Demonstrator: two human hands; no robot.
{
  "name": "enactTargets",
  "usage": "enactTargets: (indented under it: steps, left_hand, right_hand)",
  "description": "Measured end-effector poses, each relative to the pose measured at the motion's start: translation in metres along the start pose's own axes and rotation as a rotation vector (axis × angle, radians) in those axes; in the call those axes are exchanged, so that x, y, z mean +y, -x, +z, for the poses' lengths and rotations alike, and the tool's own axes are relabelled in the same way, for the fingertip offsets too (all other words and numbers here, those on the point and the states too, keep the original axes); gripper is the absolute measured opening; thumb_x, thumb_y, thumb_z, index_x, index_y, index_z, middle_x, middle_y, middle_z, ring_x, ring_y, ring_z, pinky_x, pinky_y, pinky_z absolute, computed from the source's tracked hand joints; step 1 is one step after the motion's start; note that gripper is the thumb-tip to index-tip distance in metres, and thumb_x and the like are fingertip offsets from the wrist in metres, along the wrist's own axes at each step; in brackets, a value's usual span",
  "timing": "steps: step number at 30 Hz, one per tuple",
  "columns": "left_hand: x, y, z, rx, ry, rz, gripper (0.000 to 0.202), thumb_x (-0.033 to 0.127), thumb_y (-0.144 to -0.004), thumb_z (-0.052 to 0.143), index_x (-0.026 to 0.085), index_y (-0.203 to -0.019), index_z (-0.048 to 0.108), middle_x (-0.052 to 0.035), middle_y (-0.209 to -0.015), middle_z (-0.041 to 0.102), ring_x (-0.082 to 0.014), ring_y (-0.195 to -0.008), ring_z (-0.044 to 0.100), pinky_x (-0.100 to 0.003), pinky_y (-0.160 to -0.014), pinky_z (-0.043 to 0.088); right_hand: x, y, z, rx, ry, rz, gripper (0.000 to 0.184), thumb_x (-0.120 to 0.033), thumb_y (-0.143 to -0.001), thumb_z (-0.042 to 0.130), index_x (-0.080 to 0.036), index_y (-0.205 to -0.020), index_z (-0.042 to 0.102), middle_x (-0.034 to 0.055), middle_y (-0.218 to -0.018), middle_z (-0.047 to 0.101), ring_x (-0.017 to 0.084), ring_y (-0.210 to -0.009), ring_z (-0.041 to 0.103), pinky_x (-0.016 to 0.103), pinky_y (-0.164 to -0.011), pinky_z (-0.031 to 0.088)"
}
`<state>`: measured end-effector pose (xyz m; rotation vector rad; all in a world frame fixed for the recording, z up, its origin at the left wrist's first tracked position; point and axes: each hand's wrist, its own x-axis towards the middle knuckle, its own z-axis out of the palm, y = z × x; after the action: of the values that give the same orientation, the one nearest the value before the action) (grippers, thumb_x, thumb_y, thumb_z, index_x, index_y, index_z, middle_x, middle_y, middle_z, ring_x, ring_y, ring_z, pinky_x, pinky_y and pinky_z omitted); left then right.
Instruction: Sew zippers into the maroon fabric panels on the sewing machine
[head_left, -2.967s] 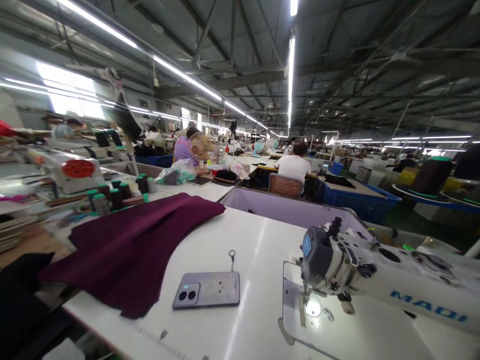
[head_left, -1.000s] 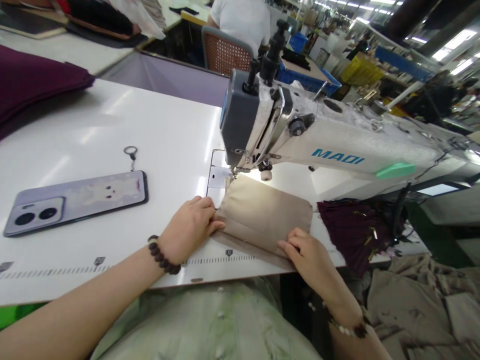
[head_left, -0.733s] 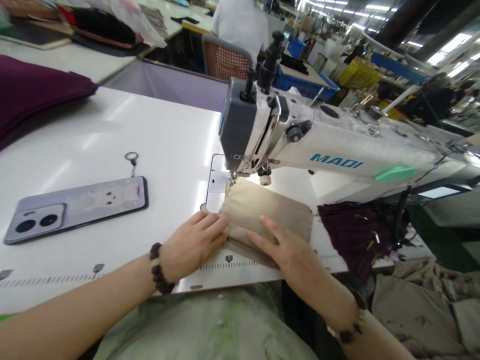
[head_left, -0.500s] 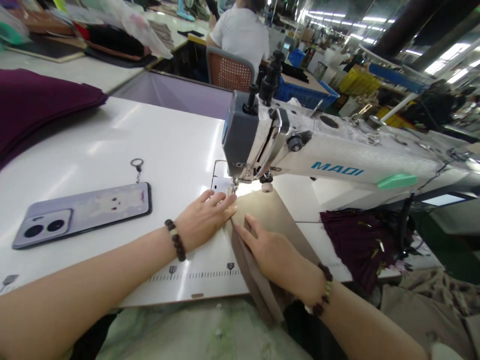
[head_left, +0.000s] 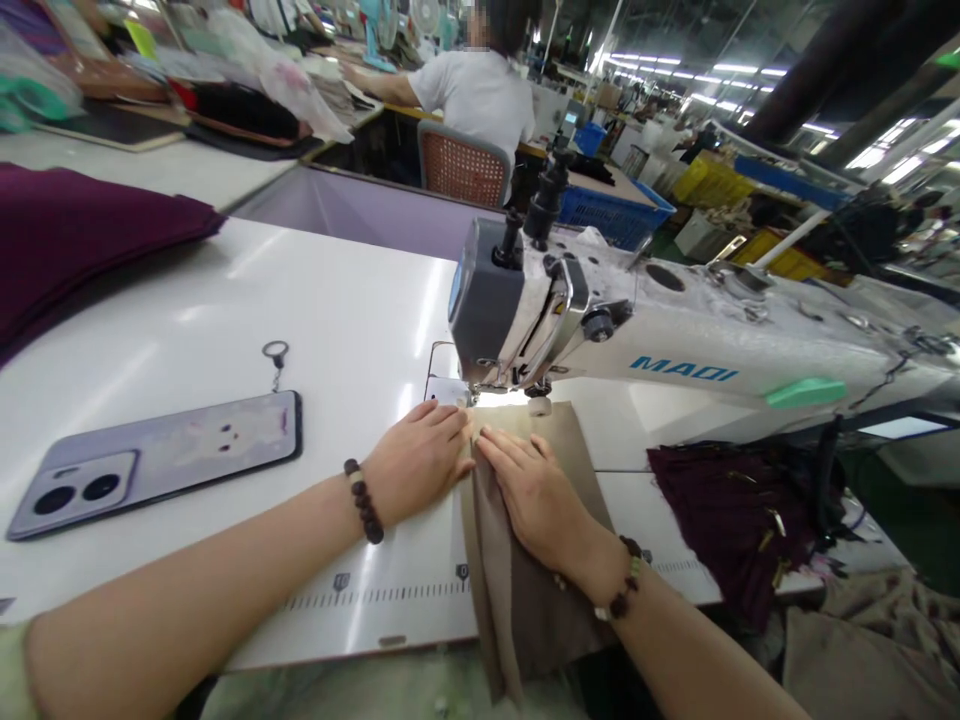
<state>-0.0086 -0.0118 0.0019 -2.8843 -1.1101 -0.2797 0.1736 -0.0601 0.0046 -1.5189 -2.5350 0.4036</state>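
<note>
A piece of taupe fabric (head_left: pixel 540 610), folded along its left side, lies under the head of a white sewing machine (head_left: pixel 600 335) and hangs over the table's front edge. My left hand (head_left: pixel 420 455) rests flat at the fabric's left edge, fingers stretched toward the needle area. On top of the fabric, just right of the fold, my right hand (head_left: pixel 536 490) lies with its fingers extended forward. The fingertips of both hands are close together in front of the presser foot, which is mostly hidden. A beaded bracelet circles each wrist.
A phone (head_left: pixel 165 455) with a key ring (head_left: pixel 275 350) lies left on the white table (head_left: pixel 352 300). Dark purple fabric (head_left: pixel 90 240) is stacked at the far left; more purple pieces (head_left: pixel 727 520) lie right. Ahead, a person (head_left: pixel 480 105) sits on a chair (head_left: pixel 465 165).
My right hand has shifted forward and flattened on the fabric. The fabric has straightened, its near end swinging left. My left hand stays by the needle. The view has tilted slightly upward.
</note>
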Motion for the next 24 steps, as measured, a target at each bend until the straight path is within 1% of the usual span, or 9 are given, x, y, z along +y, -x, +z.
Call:
enactTargets:
  steps: [4, 7, 9, 12, 14, 16, 18, 21, 24]
  left_hand:
    - [-0.01, -0.009, 0.004, -0.021, -0.016, -0.046, 0.034, 0.033, -0.086, 0.053, 0.006, -0.107, 0.057, -0.0134, -0.113, 0.058, -0.025, -0.108, 0.051, -0.039, -0.097, 0.035]
    - [-0.021, -0.017, 0.009, -0.029, -0.001, -0.063, 0.033, 0.029, -0.088, 0.049, 0.004, -0.109, 0.055, -0.0153, -0.118, 0.056, -0.0268, -0.114, 0.047, -0.042, -0.099, 0.033]
    - [-0.022, -0.017, 0.008, -0.036, 0.007, -0.069, 0.031, 0.027, -0.088, 0.05, 0.004, -0.108, 0.056, -0.0157, -0.119, 0.055, -0.0271, -0.116, 0.046, -0.043, -0.1, 0.033]
    - [-0.006, 0.002, -0.001, 0.006, 0.079, 0.003, 0.028, 0.026, -0.088, 0.05, 0.005, -0.105, 0.057, -0.0144, -0.115, 0.058, -0.0243, -0.111, 0.05, -0.04, -0.101, 0.034]
    - [0.015, 0.025, -0.009, 0.05, 0.194, 0.14, 0.032, 0.029, -0.09, 0.047, 0.006, -0.111, 0.055, -0.0131, -0.116, 0.058, -0.0213, -0.107, 0.053, -0.036, -0.103, 0.035]
    - [0.037, 0.048, -0.014, 0.039, 0.303, 0.306, 0.032, 0.026, -0.092, 0.042, 0.009, -0.116, 0.053, -0.0101, -0.122, 0.056, -0.019, -0.114, 0.049, -0.032, -0.105, 0.035]
    - [0.052, 0.067, -0.016, -0.005, 0.359, 0.362, 0.031, 0.023, -0.093, 0.039, 0.01, -0.117, 0.053, -0.0087, -0.124, 0.055, -0.0179, -0.118, 0.047, -0.03, -0.106, 0.033]
    - [0.063, 0.079, -0.016, -0.106, 0.389, 0.392, 0.033, 0.02, -0.092, 0.039, 0.01, -0.121, 0.051, -0.0095, -0.127, 0.052, -0.0187, -0.122, 0.044, -0.03, -0.106, 0.033]
    - [0.062, 0.081, -0.015, -0.15, 0.382, 0.415, 0.035, 0.016, -0.091, 0.04, 0.007, -0.124, 0.048, -0.0118, -0.131, 0.047, -0.0215, -0.123, 0.041, -0.032, -0.105, 0.033]
  right_hand:
    - [0.001, -0.014, 0.0, 0.033, -0.017, 0.043, 0.043, -0.015, -0.09, 0.03, -0.021, -0.131, 0.041, 0.0035, -0.14, 0.036, 0.015, -0.127, 0.032, 0.039, -0.105, 0.021]
    - [0.005, -0.023, 0.005, 0.071, 0.017, 0.067, 0.043, -0.015, -0.09, 0.029, -0.019, -0.132, 0.04, 0.004, -0.14, 0.034, 0.017, -0.126, 0.034, 0.039, -0.102, 0.022]
    - [0.008, -0.027, 0.006, 0.094, 0.022, 0.055, 0.043, -0.014, -0.09, 0.029, -0.019, -0.131, 0.041, 0.0049, -0.14, 0.035, 0.018, -0.124, 0.036, 0.039, -0.1, 0.023]
    - [0.013, -0.026, 0.005, 0.127, -0.034, 0.004, 0.043, -0.012, -0.089, 0.029, -0.02, -0.129, 0.044, 0.0041, -0.138, 0.039, 0.016, -0.123, 0.037, 0.037, -0.1, 0.022]
    - [0.016, -0.024, 0.002, 0.133, -0.106, -0.034, 0.045, -0.01, -0.088, 0.029, -0.021, -0.128, 0.044, 0.0028, -0.136, 0.041, 0.014, -0.124, 0.036, 0.035, -0.102, 0.021]
    - [0.018, -0.021, -0.001, 0.114, -0.179, -0.061, 0.046, -0.008, -0.086, 0.03, -0.021, -0.127, 0.045, 0.0017, -0.135, 0.042, 0.013, -0.127, 0.033, 0.036, -0.104, 0.019]
    - [0.018, -0.02, -0.004, 0.076, -0.224, -0.076, 0.045, -0.009, -0.085, 0.031, -0.021, -0.125, 0.047, 0.0012, -0.135, 0.042, 0.014, -0.129, 0.03, 0.039, -0.106, 0.016]
    - [0.015, -0.02, -0.004, 0.052, -0.197, -0.091, 0.038, -0.019, -0.088, 0.035, -0.021, -0.125, 0.047, 0.0021, -0.136, 0.041, 0.017, -0.131, 0.027, 0.045, -0.107, 0.013]
    - [0.012, -0.021, -0.003, 0.05, -0.095, -0.121, 0.04, -0.027, -0.088, 0.041, -0.019, -0.127, 0.043, 0.0048, -0.138, 0.038, 0.019, -0.131, 0.027, 0.047, -0.108, 0.013]
